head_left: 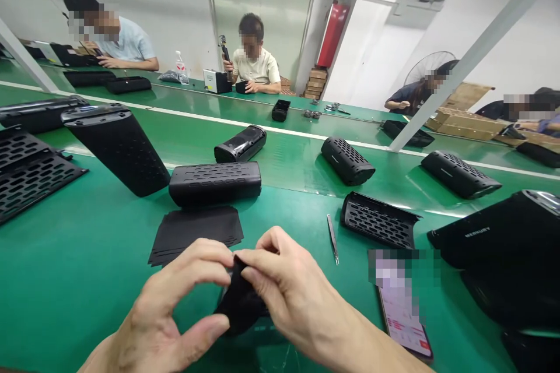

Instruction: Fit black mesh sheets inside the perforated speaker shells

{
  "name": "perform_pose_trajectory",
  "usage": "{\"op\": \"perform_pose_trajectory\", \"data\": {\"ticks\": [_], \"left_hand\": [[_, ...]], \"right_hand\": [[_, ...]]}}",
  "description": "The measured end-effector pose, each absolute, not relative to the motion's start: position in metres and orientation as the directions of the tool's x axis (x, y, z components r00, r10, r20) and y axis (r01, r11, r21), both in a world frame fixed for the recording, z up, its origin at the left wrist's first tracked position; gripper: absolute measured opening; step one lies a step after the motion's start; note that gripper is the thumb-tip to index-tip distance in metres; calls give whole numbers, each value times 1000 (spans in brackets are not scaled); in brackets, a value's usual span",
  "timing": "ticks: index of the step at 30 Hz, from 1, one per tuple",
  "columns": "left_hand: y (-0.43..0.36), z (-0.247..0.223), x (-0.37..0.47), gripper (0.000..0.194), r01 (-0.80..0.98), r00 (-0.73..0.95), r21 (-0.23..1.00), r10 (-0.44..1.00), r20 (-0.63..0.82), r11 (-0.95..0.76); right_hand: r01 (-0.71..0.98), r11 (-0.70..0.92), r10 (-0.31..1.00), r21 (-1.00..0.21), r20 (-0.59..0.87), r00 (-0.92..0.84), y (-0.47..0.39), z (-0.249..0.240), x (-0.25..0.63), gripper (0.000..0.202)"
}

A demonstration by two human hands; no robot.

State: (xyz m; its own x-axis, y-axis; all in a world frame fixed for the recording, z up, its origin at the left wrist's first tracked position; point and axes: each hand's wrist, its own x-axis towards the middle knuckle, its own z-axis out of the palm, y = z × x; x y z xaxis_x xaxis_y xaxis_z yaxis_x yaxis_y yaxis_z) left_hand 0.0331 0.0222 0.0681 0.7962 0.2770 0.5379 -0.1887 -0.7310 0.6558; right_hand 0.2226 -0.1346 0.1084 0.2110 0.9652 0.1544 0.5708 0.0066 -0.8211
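Black sheet [238,297] is sitting low in the middle of the view, pinched between both hands above the green table [79,280]. Left hand [175,309] is gripping it narrowly, with the fingers on its top edge and the thumb pressing at its lower side. Right hand [289,291] is closing on the same top edge from 3 o'clock, and its fingertips are touching the left ones. At 11 o'clock from the hands, a pile of sheets [196,233] is lying flat, and a speaker [215,182] is lying just behind it. At 2 o'clock, tweezers [332,238] are lying near a grille [378,220]. At 4 o'clock, a phone [405,317] is lying face up. Across the belt [289,157], well apart, other people are sitting and working.
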Motion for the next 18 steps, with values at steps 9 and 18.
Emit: {"op": "perform_pose_trajectory", "data": {"ticks": [9,18], "left_hand": [[26,65,44,69,-122,760,815,475,444,-567],[36,71,56,14,-121,927,870,260,272,-478]], "right_hand": [[797,160,982,-582,172,-72,-144,134,220,37],[572,108,899,-813,326,293,-154,117,236,14]]}}
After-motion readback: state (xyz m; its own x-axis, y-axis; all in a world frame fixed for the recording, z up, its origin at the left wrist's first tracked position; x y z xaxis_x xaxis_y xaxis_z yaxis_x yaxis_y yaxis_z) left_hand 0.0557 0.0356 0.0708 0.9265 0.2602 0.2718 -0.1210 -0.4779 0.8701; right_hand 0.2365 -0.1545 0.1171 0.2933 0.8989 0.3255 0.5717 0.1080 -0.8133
